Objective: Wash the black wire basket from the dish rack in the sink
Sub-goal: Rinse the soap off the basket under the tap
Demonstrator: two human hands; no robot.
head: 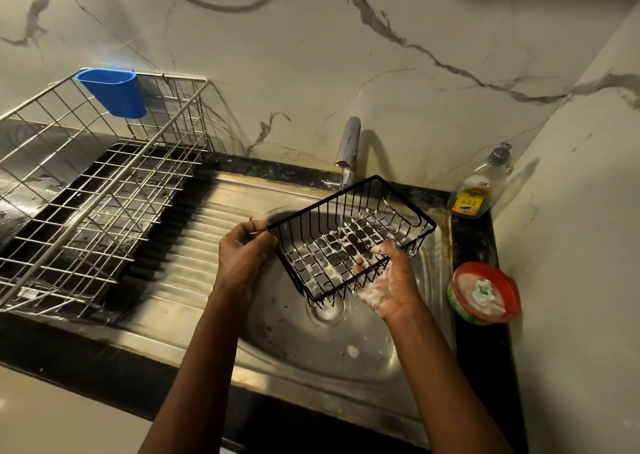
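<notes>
Black wire basket [349, 239], a rectangular tray of thin dark metal rods, is held tilted over the round bowl of the stainless steel sink [311, 349], above the drain [325, 310] and clear of the basin floor.

Seen from the head camera, both hands are gripping it. The left hand [242, 256] has its fingers curled round the rim at the basket's left corner. The right hand [388, 287], coated in white lather, cups the near right side from below, and its fingertips show through the wires.

A thin stream of water [341, 204] runs from the chrome tap [349, 145] onto the basket's floor. White foam sits on the floor grid and along the lower near wall, while the upper walls look mostly bare.

To the left, the large silver wire dish rack [104, 183] stands on the ribbed drainboard with a blue plastic cup [114, 91] hooked on its back rail. On the black worktop [474, 245] to the right are a clear pump bottle of dish liquid [479, 187] and a red-rimmed round tub [485, 294] holding a pale green scrubber.

I judge the soaping done and the rinse only begun. The suds on the floor and near wall need flushing off, probably by turning the basket under the stream, and the lathered right hand needs rinsing too.
</notes>
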